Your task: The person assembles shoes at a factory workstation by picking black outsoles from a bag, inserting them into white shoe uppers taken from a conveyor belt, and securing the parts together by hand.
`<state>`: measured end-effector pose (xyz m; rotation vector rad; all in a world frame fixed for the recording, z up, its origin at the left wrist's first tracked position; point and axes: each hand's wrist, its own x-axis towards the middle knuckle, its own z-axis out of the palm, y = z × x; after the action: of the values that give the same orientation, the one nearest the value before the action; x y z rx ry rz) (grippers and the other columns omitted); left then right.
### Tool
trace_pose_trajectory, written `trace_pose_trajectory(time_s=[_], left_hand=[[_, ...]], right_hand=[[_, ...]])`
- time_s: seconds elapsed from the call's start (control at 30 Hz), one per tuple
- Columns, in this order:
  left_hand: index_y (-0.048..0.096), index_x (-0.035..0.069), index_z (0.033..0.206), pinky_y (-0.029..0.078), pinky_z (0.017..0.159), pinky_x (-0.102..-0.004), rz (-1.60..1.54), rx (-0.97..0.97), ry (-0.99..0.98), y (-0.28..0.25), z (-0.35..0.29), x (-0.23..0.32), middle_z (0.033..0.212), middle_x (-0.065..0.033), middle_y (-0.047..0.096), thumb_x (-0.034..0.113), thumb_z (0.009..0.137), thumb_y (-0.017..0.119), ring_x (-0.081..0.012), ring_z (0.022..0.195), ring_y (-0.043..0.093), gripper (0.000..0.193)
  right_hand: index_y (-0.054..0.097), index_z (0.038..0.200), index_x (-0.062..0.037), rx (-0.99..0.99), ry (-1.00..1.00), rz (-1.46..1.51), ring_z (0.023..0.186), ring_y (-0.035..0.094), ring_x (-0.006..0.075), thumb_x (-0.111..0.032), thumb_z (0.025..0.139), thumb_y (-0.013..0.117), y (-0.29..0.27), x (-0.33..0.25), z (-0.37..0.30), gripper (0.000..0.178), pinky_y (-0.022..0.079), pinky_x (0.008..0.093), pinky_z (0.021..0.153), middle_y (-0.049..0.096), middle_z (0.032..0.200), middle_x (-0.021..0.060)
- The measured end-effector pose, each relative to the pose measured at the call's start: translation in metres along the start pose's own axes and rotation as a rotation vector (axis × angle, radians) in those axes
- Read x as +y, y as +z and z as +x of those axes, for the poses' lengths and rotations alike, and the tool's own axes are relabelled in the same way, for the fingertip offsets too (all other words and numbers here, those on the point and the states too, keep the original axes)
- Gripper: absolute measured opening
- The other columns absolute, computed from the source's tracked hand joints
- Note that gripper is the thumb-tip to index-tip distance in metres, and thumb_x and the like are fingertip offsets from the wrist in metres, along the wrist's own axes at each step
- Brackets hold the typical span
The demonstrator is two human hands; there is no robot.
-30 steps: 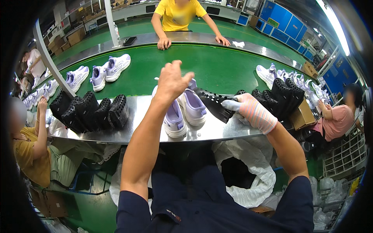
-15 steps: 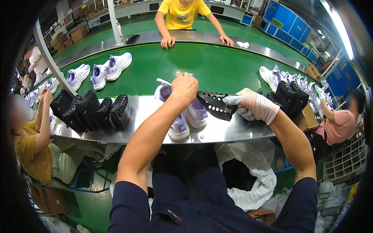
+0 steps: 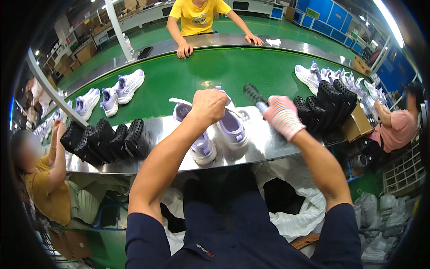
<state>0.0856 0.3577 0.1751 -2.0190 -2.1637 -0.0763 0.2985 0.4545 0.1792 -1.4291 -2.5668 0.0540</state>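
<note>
Two white-and-lilac sneakers stand side by side before me, a left sneaker (image 3: 201,148) and a right sneaker (image 3: 234,127), heels toward me. My bare left hand (image 3: 208,105) is closed in a fist over their openings; what its fingers hold is hidden. A white strip (image 3: 180,101) sticks out beside that hand, above the left sneaker. To the right of the pair, my right hand (image 3: 284,117), in a striped glove, is closed on a black perforated shoe insert (image 3: 254,94). The insert points away from me, its outline smeared by motion.
Black perforated inserts stand in a left group (image 3: 136,139) and a right group (image 3: 331,101) on the metal ledge (image 3: 264,145). More sneakers (image 3: 130,85) rest on the green belt (image 3: 179,74). A person (image 3: 197,20) leans at the far side; others sit left and right.
My right hand has carried the black insert away from the sneakers, and the insert has swung from lying sideways to pointing away. My left hand stays over the pair. The whole view has shifted slightly.
</note>
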Motion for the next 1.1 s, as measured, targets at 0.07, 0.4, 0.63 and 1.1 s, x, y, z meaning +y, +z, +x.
trace_pose_trajectory(time_s=[0.07,0.4,0.63,1.1], left_hand=[[0.076,0.008,0.087,0.054,0.084,-0.0380,0.032,0.076,0.155,0.002,0.004,0.002,0.098,-0.0133,0.072,0.011,0.076,0.068,-0.0300,0.097,0.068,0.015],[0.080,0.009,0.087,0.051,0.088,-0.0430,0.184,-0.319,0.379,0.007,0.021,0.038,0.104,-0.0131,0.073,0.031,0.080,0.071,-0.0307,0.106,0.062,0.025],[0.078,0.007,0.100,0.050,0.093,-0.0443,0.206,-0.512,0.490,-0.001,0.037,0.040,0.107,-0.0129,0.075,0.024,0.085,0.068,-0.0302,0.114,0.062,0.026],[0.072,0.003,0.082,0.059,0.072,-0.0464,0.121,-0.207,0.584,0.033,0.020,0.037,0.086,-0.0182,0.073,0.012,0.082,0.065,-0.0350,0.083,0.074,0.011]], right_hand=[[0.079,0.092,-0.0068,-0.088,0.066,-0.047,0.096,0.074,0.0384,-0.036,0.087,0.069,0.023,-0.011,0.005,0.032,0.060,0.0457,0.084,0.075,0.098,0.0211],[0.071,0.101,-0.0040,-0.099,0.011,0.030,0.094,0.074,0.0341,-0.033,0.090,0.070,0.036,-0.017,-0.038,0.031,0.059,0.0455,0.078,0.075,0.103,0.0160],[0.065,0.129,-0.0178,-0.007,-0.481,0.396,0.099,0.068,0.0350,-0.038,0.082,0.080,0.042,-0.033,-0.101,0.053,0.058,0.0464,0.080,0.066,0.110,0.0178],[0.070,0.106,-0.0101,-0.057,-0.422,0.347,0.090,0.072,0.0332,-0.040,0.091,0.067,0.078,-0.062,-0.081,0.033,0.058,0.0478,0.074,0.073,0.096,0.0136]])
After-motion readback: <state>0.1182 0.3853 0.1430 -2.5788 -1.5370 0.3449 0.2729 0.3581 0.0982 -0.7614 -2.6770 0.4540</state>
